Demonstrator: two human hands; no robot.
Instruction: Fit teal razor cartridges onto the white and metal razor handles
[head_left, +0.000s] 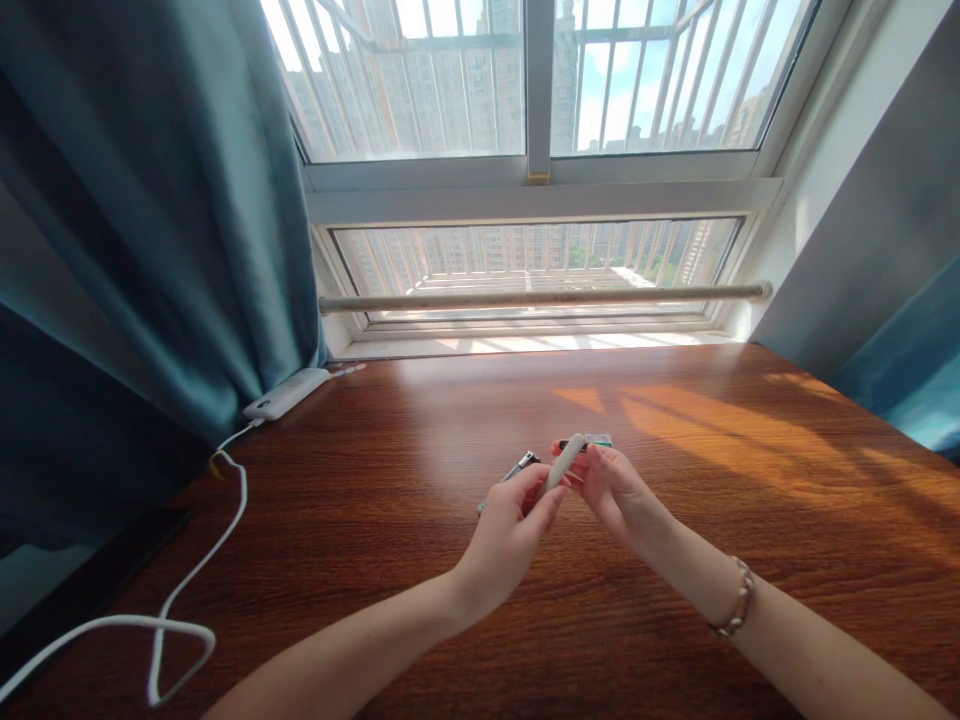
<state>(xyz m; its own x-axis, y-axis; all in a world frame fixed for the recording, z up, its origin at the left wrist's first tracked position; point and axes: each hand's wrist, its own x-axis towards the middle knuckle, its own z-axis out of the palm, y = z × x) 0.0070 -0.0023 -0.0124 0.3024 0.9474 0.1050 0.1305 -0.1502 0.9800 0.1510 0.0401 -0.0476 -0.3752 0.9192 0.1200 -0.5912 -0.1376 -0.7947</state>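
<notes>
One brown table (360,580) carries one white cable (244,488), plugged into one white device (289,394). Above the table are two hands: the left hand (517,525) holds one tilted pale stick (565,462); the right hand (613,490) curls its fingers near the stick's upper end, but I cannot tell its grip. Beyond the left hand shows one silver object (526,460).

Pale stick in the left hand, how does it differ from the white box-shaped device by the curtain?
The pale stick is gripped in the left hand, while the white device rests on the wooden table. The stick is slim and rounded; the device is broader and boxy. The device has a white cable at its near end; the stick shows none. Both are light-coloured and longer than wide.
</notes>
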